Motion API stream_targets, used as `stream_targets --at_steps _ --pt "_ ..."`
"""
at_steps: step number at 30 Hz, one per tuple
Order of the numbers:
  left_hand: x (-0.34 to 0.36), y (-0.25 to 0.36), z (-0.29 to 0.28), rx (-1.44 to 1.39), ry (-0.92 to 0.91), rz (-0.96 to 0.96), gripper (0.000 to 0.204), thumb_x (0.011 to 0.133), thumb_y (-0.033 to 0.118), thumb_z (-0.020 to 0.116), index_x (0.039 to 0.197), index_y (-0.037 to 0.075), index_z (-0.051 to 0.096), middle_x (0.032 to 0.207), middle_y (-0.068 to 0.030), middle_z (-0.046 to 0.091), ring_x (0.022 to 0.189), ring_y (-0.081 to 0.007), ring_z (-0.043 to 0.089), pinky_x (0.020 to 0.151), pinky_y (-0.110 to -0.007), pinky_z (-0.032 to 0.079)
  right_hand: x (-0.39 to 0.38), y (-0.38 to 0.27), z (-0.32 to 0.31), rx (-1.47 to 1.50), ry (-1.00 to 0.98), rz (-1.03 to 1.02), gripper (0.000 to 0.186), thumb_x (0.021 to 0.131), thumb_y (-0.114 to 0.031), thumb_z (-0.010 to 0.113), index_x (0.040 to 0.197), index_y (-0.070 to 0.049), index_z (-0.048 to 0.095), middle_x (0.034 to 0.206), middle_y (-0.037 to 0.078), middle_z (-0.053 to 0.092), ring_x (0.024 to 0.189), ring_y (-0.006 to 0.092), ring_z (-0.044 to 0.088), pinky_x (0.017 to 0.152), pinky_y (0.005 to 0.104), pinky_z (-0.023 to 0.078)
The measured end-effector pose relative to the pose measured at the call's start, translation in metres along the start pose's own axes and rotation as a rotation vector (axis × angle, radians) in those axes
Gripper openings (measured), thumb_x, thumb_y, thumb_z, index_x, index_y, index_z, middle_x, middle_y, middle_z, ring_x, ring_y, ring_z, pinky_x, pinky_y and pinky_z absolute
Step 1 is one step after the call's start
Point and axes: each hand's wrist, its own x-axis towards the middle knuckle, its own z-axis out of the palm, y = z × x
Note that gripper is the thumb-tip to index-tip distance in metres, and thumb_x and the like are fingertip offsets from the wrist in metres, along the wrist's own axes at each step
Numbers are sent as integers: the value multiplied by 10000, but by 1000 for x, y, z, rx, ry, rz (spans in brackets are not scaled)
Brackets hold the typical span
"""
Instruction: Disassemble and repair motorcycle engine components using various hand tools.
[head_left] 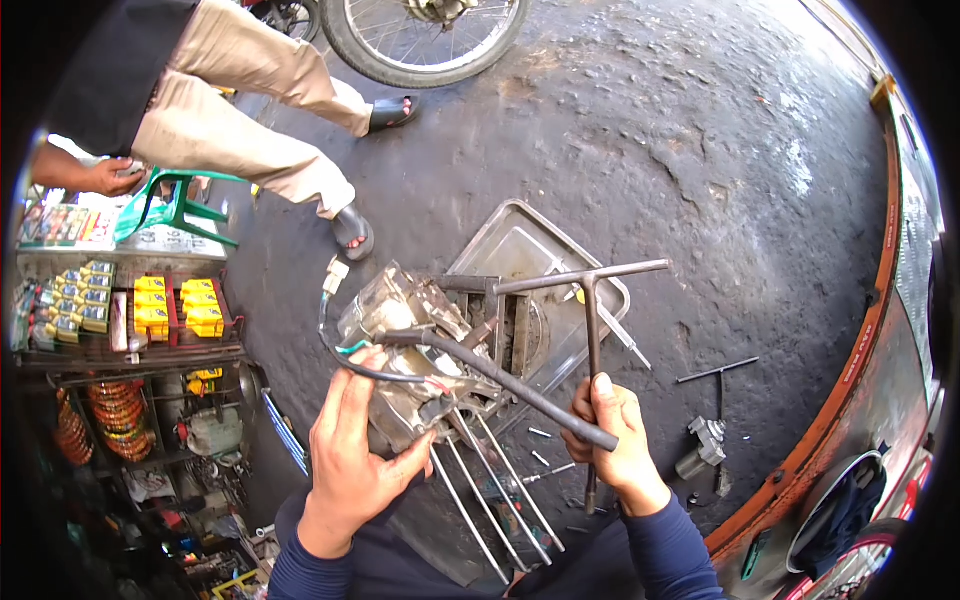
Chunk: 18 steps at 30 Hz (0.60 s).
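Note:
A metal engine case [395, 310] with long studs and a wire with a connector [336, 274] sits over a mounting block beside a metal tray [591, 337]. My left hand [352, 455] grips the case's left side, near the wire. My right hand [615, 440] is closed round the upright shaft of a T-handle wrench [593, 330], whose crossbar is above the tray. A thick dark tube or bar [520, 390] slants from the case toward my right hand, ending in front of it. A long pale-handled tool [630, 340] lies across the tray's edge.
A person in tan trousers [230, 150] stands at upper left by a green stool [175, 215] and stocked shelves [180, 340]. A wheel [420, 70] is at the top. A second T-handle tool [720, 370] and a metal part [700, 450] lie right on the floor, near an orange-edged barrier [850, 380].

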Motion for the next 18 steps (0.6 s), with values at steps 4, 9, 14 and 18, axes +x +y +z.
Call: stream_targets --at_steps 4,9,14,18 --pt "3 -1 -3 -8 -10 23 872 657 118 921 1430 -24 541 1356 -273 609 1199 -470 644 1012 -479 543 -13 12 3 -239 -99 16 495 1137 -437 450 755 -126 404 608 -35 358 467 69 288 416 279 211" --pt "2 -7 -7 -23 -35 23 911 631 150 961 1427 -18 550 1367 -248 621 1260 -440 625 1069 -464 503 -59 12 1 -81 -67 -61 567 1119 -512 455 725 -120 345 590 -41 307 469 65 268 415 280 192" --pt "0 -10 -4 -19 2 62 887 654 144 946 1431 -16 549 1358 -250 632 1245 -447 630 1061 -475 508 -70 11 3 170 -25 -37 537 1119 -475 477 760 -77 436 614 -25 394 509 80 359 452 279 264" --pt "-1 -8 -3 -43 3 35 873 659 118 929 1433 -17 548 1353 -258 632 1231 -443 642 1047 -468 519 -63 9 6 -315 -197 -73 595 1102 -546 478 744 -71 468 573 -30 379 498 80 359 436 286 253"
